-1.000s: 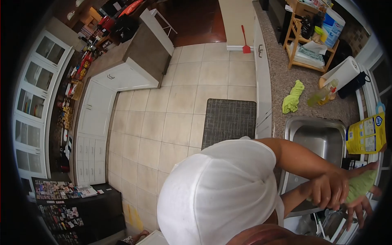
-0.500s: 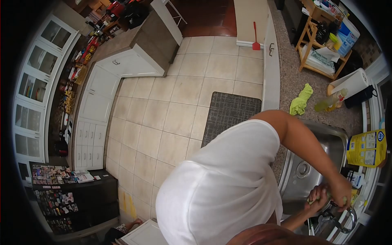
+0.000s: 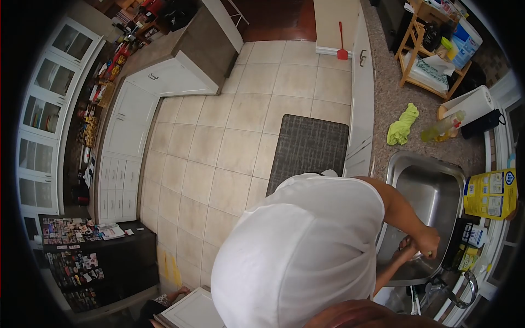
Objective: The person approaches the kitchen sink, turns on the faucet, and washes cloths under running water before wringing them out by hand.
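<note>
My left hand [image 3: 426,242] is closed in a fist over the sink [image 3: 402,169], knuckles toward the window side. Just beside and below it, my right hand [image 3: 405,251] is also closed, the two almost touching. Both grip what looks like a green cloth, which is nearly hidden by the fingers now; it showed as green bits at both fists in the earlier view. The curved faucet [image 3: 469,292] stands nearby, apart from the hands.
A yellow bag [image 3: 491,193] and small bottles [image 3: 477,236] line the window side of the sink. A lime cloth [image 3: 403,124], a soap bottle [image 3: 442,127], a paper towel roll [image 3: 471,109] and a wooden rack [image 3: 413,52] are on the counter. A dark mat [image 3: 311,147] lies on the floor.
Both hands have moved together away from the faucet, up and left in the view, over the sink basin. The left arm is more bent, and the body has shifted slightly.
</note>
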`<state>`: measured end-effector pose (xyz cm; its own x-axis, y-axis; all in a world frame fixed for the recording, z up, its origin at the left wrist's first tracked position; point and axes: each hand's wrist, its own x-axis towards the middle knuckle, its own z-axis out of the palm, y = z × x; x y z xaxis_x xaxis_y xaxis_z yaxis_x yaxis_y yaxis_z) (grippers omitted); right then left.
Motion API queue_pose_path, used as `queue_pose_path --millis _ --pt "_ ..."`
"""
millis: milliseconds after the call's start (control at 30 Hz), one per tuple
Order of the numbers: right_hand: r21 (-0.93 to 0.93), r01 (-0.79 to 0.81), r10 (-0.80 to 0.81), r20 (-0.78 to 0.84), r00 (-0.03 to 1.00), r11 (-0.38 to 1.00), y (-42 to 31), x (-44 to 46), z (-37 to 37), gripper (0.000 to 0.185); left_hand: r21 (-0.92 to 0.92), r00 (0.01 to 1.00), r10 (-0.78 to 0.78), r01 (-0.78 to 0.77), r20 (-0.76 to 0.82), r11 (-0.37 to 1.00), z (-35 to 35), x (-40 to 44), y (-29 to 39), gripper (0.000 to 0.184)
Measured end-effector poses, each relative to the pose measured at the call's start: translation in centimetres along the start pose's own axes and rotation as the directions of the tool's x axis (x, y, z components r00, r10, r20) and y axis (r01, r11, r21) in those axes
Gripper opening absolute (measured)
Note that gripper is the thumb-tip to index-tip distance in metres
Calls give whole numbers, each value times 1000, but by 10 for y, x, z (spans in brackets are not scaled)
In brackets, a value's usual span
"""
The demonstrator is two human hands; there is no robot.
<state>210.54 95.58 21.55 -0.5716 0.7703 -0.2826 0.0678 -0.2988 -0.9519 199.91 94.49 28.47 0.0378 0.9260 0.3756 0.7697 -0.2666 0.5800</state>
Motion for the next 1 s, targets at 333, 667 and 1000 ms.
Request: queue_pose_path --millis 333,667,1000 --pt "-20 -28 27 -57 998 999 19 4 5 10 38 998 -59 59 2 998 15 -5 -16 12" --pt "-34 -52 49 -78 996 998 22 2 5 9 14 993 -114 115 -26 993 22 -8 -16 10" --pt "-575 386 -548 -134 826 722 -116 -7 -55 44 -438 971 -159 67 -177 896 -127 -28 11 78"
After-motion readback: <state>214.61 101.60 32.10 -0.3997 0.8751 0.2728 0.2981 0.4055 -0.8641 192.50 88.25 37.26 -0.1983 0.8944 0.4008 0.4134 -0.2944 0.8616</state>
